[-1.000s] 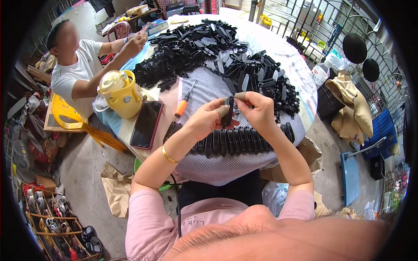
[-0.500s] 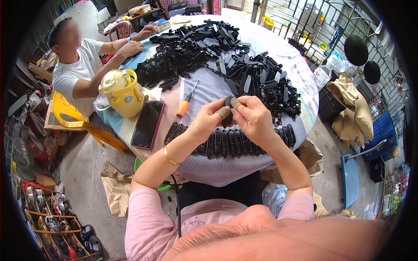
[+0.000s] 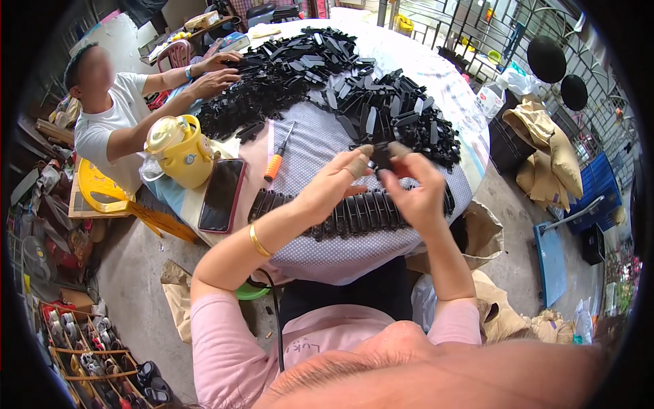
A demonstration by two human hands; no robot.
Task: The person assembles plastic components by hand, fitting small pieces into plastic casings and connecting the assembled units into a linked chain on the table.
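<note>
My left hand [image 3: 340, 176] is above the near part of the table, its taped fingers pinched at a small black plastic piece [image 3: 372, 164]. Close by on the right is my right hand [image 3: 417, 183], thumb and forefinger bent toward the same piece. Motion smears its fingertips, so whether they touch the piece cannot be made out. Below both hands runs a row of black plastic clips [image 3: 351, 217], standing side by side along the near table edge. Just beyond my hands lies a heap of loose black plastic parts [image 3: 402, 112].
A larger black heap [image 3: 286, 75] spreads toward the far left, where a co-worker's hands [image 3: 221, 71] touch its edge. An orange-handled screwdriver [image 3: 274, 165], a phone [image 3: 222, 194] and a yellow bucket [image 3: 187, 162] stand or lie to the left. Paper sacks [image 3: 545, 157] are at right.
My hands have drawn slightly apart; the right one has opened its grip somewhat and is moving. The co-worker's hands have shifted onto the black heap. The whole view has tilted a little.
</note>
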